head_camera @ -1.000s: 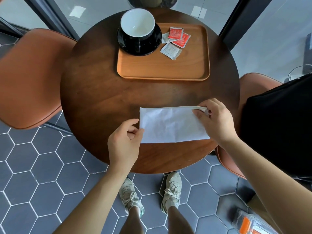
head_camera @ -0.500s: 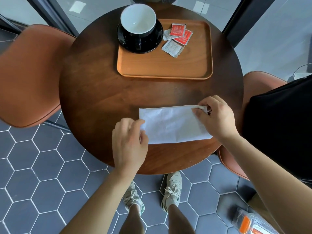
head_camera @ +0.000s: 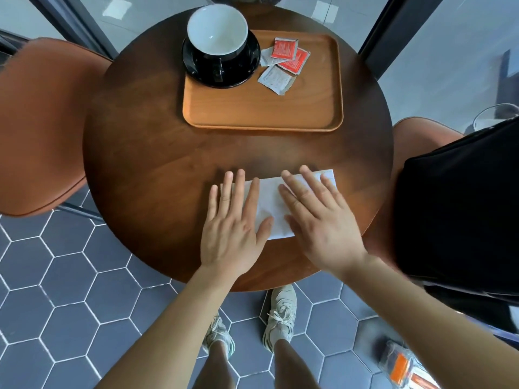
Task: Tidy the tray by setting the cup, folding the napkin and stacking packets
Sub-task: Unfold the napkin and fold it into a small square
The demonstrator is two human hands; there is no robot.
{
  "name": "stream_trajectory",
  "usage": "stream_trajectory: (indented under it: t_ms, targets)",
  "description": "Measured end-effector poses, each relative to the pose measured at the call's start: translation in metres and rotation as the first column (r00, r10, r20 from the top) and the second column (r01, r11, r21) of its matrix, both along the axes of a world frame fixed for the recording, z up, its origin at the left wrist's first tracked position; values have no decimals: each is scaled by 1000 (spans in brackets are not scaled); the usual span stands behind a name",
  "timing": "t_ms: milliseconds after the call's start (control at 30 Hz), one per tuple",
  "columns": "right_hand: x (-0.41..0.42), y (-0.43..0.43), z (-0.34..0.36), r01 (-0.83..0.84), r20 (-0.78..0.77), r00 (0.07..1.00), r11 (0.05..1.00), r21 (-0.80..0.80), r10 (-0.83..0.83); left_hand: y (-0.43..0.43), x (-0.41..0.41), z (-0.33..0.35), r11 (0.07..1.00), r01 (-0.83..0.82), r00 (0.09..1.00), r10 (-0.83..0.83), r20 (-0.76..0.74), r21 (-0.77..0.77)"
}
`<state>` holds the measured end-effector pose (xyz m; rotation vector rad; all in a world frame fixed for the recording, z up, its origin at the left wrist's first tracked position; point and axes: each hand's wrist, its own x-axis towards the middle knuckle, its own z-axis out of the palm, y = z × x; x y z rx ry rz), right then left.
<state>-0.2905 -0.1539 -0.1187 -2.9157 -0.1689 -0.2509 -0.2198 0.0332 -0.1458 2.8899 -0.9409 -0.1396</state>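
A folded white napkin (head_camera: 271, 204) lies flat on the round wooden table (head_camera: 157, 153), near its front edge. My left hand (head_camera: 234, 220) rests palm down on the napkin's left part, fingers spread. My right hand (head_camera: 317, 217) lies flat on its right part, fingers spread too. Farther back, a wooden tray (head_camera: 261, 113) holds a white cup (head_camera: 217, 28) on a black saucer (head_camera: 202, 68) at its far left corner. Several red and grey packets (head_camera: 283, 66) lie loosely overlapped beside the saucer.
An orange chair (head_camera: 39, 122) stands left of the table. Another chair (head_camera: 415, 138) at the right carries a black bag (head_camera: 460, 203). Grey hexagon floor tiles, my shoes (head_camera: 279, 315) and a clear pouch with orange contents (head_camera: 404, 366) lie below.
Both hands let go of the napkin's edges and now lie flat on it with fingers spread. The napkin looks narrower and mostly covered.
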Motion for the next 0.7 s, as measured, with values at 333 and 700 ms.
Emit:
stream_trajectory:
  t_ms: [333, 700]
  targets:
    - [6, -13, -19, 113, -298, 934, 953, -281, -199, -1, 1, 1, 999, 3, 999, -4, 34, 34]
    - [14, -8, -2, 72, -231, 961, 943, -324, -152, -4, 2, 2, 999, -3, 999, 1, 43, 38]
